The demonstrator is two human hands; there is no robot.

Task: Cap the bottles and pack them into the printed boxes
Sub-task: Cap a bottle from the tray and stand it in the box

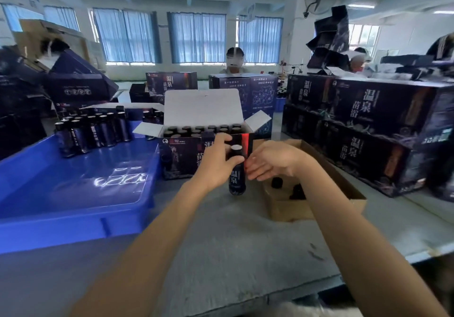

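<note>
Dark, with a pale uncapped top, the bottle [237,179] stands on the grey table [233,243] just in front of the open printed box [179,154]. Your left hand [218,161] grips it, fingers and thumb curled round its upper half. Your right hand [272,160] hangs just beside it, fingers straight and loose, holding nothing, over a cardboard tray [348,189] of black caps [276,182]. Rows of capped bottles [204,130] stand in the box. Left of the box, more bottles [93,130] stand in a blue tray [73,193].
</note>
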